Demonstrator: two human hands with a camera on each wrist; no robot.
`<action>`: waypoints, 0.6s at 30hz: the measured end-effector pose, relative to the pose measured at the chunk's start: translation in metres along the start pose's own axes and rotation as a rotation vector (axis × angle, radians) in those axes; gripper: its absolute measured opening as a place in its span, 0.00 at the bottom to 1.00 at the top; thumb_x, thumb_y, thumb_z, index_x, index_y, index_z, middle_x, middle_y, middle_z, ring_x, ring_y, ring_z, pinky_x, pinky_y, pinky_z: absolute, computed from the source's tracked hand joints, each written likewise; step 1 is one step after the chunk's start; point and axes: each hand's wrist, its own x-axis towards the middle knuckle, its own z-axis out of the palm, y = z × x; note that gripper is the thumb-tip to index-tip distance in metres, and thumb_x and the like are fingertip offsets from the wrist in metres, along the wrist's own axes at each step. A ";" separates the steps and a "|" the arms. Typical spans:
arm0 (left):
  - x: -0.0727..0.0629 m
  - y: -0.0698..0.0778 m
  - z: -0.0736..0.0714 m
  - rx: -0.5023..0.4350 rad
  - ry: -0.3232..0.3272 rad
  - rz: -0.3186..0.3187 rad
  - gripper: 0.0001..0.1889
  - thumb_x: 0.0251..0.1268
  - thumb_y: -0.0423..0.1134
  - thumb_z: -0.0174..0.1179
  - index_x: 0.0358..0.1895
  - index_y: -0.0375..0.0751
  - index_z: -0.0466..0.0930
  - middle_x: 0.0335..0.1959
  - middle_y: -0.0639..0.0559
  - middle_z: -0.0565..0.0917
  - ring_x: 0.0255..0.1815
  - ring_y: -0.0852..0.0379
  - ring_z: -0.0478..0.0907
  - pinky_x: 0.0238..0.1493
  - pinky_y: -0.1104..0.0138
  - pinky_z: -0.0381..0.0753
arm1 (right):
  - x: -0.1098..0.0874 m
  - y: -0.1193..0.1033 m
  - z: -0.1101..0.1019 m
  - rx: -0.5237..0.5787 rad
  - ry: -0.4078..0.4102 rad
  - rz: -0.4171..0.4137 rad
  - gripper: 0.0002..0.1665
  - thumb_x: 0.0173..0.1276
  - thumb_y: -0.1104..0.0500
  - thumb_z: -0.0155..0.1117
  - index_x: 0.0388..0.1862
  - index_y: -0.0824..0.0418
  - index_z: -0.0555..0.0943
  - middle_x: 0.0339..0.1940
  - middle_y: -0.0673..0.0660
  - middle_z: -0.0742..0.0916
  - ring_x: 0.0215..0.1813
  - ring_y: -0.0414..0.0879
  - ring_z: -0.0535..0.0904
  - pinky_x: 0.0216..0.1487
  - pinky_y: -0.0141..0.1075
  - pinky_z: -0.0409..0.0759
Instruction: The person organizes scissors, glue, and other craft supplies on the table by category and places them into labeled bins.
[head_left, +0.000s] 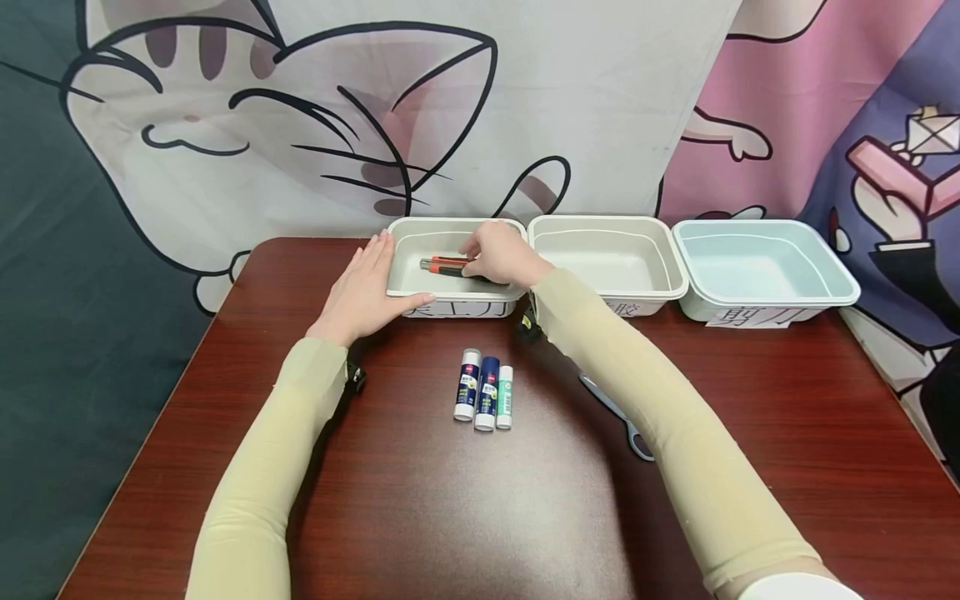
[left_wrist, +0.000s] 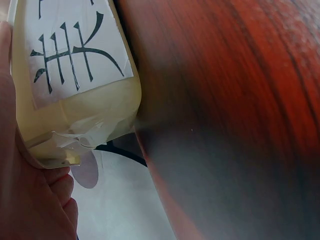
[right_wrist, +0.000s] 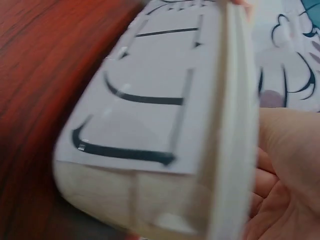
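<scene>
Two utility knives (head_left: 442, 268) with orange-red and black handles lie side by side in the left cream bin (head_left: 405, 287). My right hand (head_left: 504, 252) reaches in over the bin's right side, its thumb and fingers pinching the handle end of one utility knife. That end is partly hidden by the hand. My left hand (head_left: 362, 287) rests along the bin's left rim, fingers stretched out and thumb lying over the front rim. A white label (left_wrist: 75, 55) with black handwriting is stuck to the bin's front, also showing in the right wrist view.
Three glue sticks (head_left: 487, 393) lie in front of the left bin. Scissors (head_left: 617, 414) lie partly under the right forearm. A second cream bin (head_left: 607, 292) and a pale blue bin (head_left: 772, 300) stand to the right. A printed cloth (head_left: 600, 100) hangs behind the table (head_left: 420, 517).
</scene>
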 end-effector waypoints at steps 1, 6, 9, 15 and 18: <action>0.000 0.000 0.000 0.000 -0.002 -0.001 0.65 0.58 0.81 0.51 0.81 0.31 0.39 0.83 0.41 0.42 0.83 0.49 0.37 0.80 0.56 0.38 | -0.002 -0.001 -0.003 0.019 0.009 0.001 0.21 0.65 0.58 0.75 0.56 0.62 0.87 0.48 0.55 0.90 0.51 0.46 0.85 0.58 0.38 0.79; 0.001 0.000 0.001 0.001 -0.003 -0.003 0.66 0.58 0.82 0.50 0.82 0.32 0.39 0.83 0.41 0.42 0.83 0.47 0.38 0.80 0.56 0.38 | -0.013 -0.005 -0.022 0.115 0.059 -0.004 0.24 0.66 0.57 0.75 0.59 0.62 0.86 0.53 0.57 0.89 0.51 0.46 0.87 0.56 0.38 0.81; 0.001 0.000 0.000 -0.007 0.000 -0.002 0.66 0.57 0.81 0.51 0.82 0.32 0.39 0.83 0.40 0.42 0.83 0.46 0.39 0.80 0.57 0.36 | -0.021 -0.008 -0.034 0.126 0.096 -0.029 0.23 0.66 0.57 0.74 0.59 0.62 0.86 0.53 0.57 0.89 0.51 0.47 0.87 0.56 0.38 0.81; 0.001 0.000 0.000 -0.018 -0.005 -0.010 0.65 0.58 0.81 0.51 0.82 0.32 0.39 0.83 0.41 0.42 0.83 0.49 0.36 0.80 0.60 0.34 | -0.039 -0.012 -0.055 0.136 0.136 -0.057 0.23 0.68 0.54 0.74 0.60 0.61 0.86 0.53 0.56 0.89 0.53 0.47 0.86 0.54 0.39 0.83; 0.001 0.000 0.001 -0.018 -0.003 -0.010 0.65 0.58 0.81 0.51 0.82 0.32 0.39 0.83 0.41 0.42 0.83 0.49 0.36 0.80 0.58 0.35 | -0.048 -0.011 -0.063 0.150 0.149 -0.072 0.23 0.67 0.54 0.74 0.60 0.60 0.86 0.54 0.56 0.88 0.53 0.48 0.86 0.55 0.40 0.83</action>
